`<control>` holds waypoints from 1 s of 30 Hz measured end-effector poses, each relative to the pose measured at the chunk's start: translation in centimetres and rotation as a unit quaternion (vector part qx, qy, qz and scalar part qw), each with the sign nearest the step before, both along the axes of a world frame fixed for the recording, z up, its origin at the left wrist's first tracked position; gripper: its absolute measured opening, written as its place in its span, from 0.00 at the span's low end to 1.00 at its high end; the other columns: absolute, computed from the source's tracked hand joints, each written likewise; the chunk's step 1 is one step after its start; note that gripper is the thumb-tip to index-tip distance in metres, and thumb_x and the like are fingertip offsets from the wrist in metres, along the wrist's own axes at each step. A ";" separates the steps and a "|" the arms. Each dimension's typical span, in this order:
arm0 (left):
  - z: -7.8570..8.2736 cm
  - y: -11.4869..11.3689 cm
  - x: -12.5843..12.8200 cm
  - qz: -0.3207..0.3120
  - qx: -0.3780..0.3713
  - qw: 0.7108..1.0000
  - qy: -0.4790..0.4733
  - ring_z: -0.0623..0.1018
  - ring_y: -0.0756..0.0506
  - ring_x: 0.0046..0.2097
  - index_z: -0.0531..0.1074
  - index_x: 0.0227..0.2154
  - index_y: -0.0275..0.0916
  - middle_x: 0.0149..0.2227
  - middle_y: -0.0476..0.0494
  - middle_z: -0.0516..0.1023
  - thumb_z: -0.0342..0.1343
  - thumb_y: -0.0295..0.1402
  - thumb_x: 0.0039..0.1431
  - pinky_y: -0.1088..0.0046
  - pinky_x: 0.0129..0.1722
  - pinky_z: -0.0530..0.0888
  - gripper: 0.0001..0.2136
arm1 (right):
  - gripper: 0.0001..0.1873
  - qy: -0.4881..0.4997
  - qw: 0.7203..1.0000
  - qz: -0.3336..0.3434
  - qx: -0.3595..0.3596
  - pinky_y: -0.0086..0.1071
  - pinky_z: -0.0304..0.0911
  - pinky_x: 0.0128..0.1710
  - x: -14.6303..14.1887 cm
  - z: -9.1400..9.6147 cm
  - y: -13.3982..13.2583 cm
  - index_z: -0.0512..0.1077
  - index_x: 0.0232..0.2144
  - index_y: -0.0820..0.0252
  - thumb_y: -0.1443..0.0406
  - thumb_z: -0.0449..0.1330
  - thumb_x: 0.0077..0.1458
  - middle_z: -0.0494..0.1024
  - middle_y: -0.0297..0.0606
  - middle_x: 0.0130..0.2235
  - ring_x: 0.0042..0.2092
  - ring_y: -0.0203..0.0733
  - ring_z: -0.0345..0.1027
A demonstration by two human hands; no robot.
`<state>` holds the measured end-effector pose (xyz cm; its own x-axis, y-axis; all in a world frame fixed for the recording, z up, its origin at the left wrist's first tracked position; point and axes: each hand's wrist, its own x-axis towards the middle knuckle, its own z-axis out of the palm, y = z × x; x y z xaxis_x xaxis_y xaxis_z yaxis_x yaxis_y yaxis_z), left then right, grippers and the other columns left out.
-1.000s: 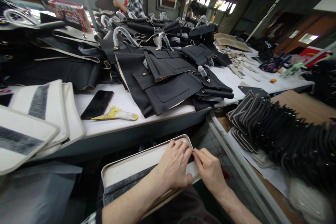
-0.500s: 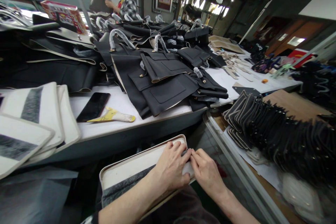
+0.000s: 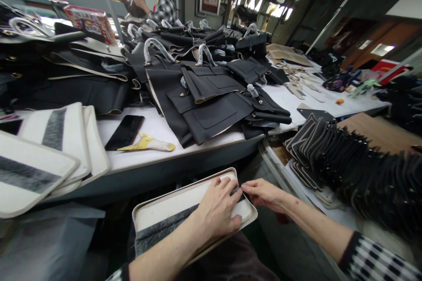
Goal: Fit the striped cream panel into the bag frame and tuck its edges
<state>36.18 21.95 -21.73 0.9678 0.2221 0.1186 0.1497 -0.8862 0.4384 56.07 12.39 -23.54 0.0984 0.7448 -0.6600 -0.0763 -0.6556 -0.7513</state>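
Note:
A white rounded-corner panel (image 3: 174,196) with a raised rim tilts over my lap, and a dark fuzzy strip (image 3: 168,227) runs along its length. My left hand (image 3: 220,208) lies on the panel's right half, fingers spread and pressing on the surface. Under its index fingertip shows a dark bit of the strip. At the panel's right edge my right hand (image 3: 262,193) pinches the dark end of the strip between thumb and fingertips. The two hands are close together but apart.
Black leather bags (image 3: 211,109) are heaped on the white table. Near its front edge lie a phone (image 3: 125,132), yellow-handled scissors (image 3: 148,142) and similar white panels (image 3: 66,140). Dark rounded pieces (image 3: 356,167) stand in a row at right. A person (image 3: 165,6) works behind.
My right hand has turned and its forearm has swung outward to the right, with the sleeve now showing. The left hand stays on the panel. The view has shifted slightly.

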 end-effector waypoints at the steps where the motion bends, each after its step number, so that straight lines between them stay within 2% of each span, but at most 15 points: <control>1: 0.0 0.0 -0.1 0.000 -0.002 1.000 0.000 0.67 0.38 0.54 0.67 0.52 0.40 0.53 0.40 0.69 0.57 0.42 0.54 0.57 0.57 0.63 0.23 | 0.25 0.008 1.000 0.007 -0.008 0.28 0.61 0.29 0.1 0.1 0.2 0.73 0.32 0.63 0.46 0.67 0.46 0.69 0.32 0.27 0.29 0.32 0.61; 7: 0.4 0.6 -0.4 -0.015 -0.027 0.999 0.012 0.70 0.36 0.51 0.70 0.47 0.37 0.49 0.37 0.71 0.54 0.40 0.56 0.54 0.55 0.66 0.18 | 0.24 0.011 0.996 0.060 -0.066 0.27 0.64 0.26 0.6 1.2 1.9 0.73 0.27 0.62 0.46 0.68 0.44 0.69 0.31 0.23 0.26 0.33 0.62; 12: 0.7 2.6 -1.4 -0.011 -0.129 0.992 0.009 0.73 0.42 0.49 0.71 0.45 0.40 0.56 0.43 0.68 0.54 0.31 0.54 0.67 0.51 0.73 0.14 | 0.25 -0.027 0.983 0.128 -0.126 0.28 0.65 0.24 1.2 1.2 3.7 0.73 0.26 0.60 0.44 0.68 0.43 0.74 0.34 0.22 0.25 0.36 0.67; 14: 0.9 3.2 -2.4 0.013 -0.143 0.990 0.007 0.74 0.44 0.49 0.72 0.41 0.40 0.54 0.44 0.70 0.51 0.29 0.57 0.69 0.49 0.73 0.10 | 0.27 -0.050 0.977 0.149 -0.143 0.29 0.67 0.25 1.5 0.9 4.2 0.71 0.24 0.60 0.42 0.68 0.41 0.74 0.35 0.22 0.26 0.37 0.69; 17: 1.0 3.5 -5.2 0.044 -0.111 0.992 0.036 0.73 0.42 0.44 0.72 0.36 0.40 0.43 0.43 0.74 0.47 0.28 0.61 0.62 0.46 0.73 0.08 | 0.28 -0.059 0.972 0.161 -0.159 0.30 0.69 0.26 1.7 0.3 4.8 0.70 0.22 0.61 0.42 0.69 0.39 0.74 0.36 0.21 0.26 0.38 0.69; 19: 0.9 3.4 -7.5 0.069 -0.091 0.992 0.058 0.73 0.41 0.41 0.71 0.35 0.41 0.40 0.43 0.73 0.46 0.28 0.62 0.58 0.42 0.73 0.09 | 0.29 -0.065 0.969 0.169 -0.169 0.30 0.69 0.26 1.9 0.0 5.1 0.69 0.22 0.60 0.41 0.68 0.40 0.74 0.36 0.22 0.26 0.38 0.70; 24: -0.4 2.7 -12.3 0.158 -0.070 0.984 0.048 0.72 0.40 0.42 0.70 0.42 0.42 0.42 0.42 0.73 0.44 0.27 0.64 0.58 0.40 0.72 0.11 | 0.30 -0.066 0.962 0.179 -0.196 0.29 0.68 0.27 1.9 0.0 5.4 0.71 0.26 0.61 0.40 0.68 0.38 0.76 0.38 0.25 0.28 0.38 0.71; 27: -0.8 2.1 -12.7 0.186 -0.058 0.980 0.027 0.72 0.40 0.45 0.69 0.48 0.41 0.46 0.41 0.73 0.44 0.27 0.65 0.59 0.42 0.73 0.13 | 0.28 -0.062 0.968 0.166 -0.176 0.28 0.66 0.27 1.4 0.2 4.7 0.72 0.29 0.61 0.42 0.66 0.43 0.76 0.38 0.28 0.29 0.37 0.69; 30: -0.5 1.6 -11.4 0.207 -0.042 0.977 0.033 0.72 0.39 0.46 0.67 0.52 0.40 0.48 0.40 0.72 0.46 0.28 0.66 0.57 0.44 0.73 0.14 | 0.26 -0.086 0.979 0.136 -0.122 0.26 0.63 0.25 0.4 0.2 3.2 0.73 0.32 0.61 0.43 0.62 0.50 0.77 0.37 0.31 0.29 0.35 0.67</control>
<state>24.80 23.53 -22.20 0.7983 0.6019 0.0225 0.5179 -0.7050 0.4845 56.46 15.64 -23.38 0.0437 0.5818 -0.8122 0.2400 -0.7953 -0.5567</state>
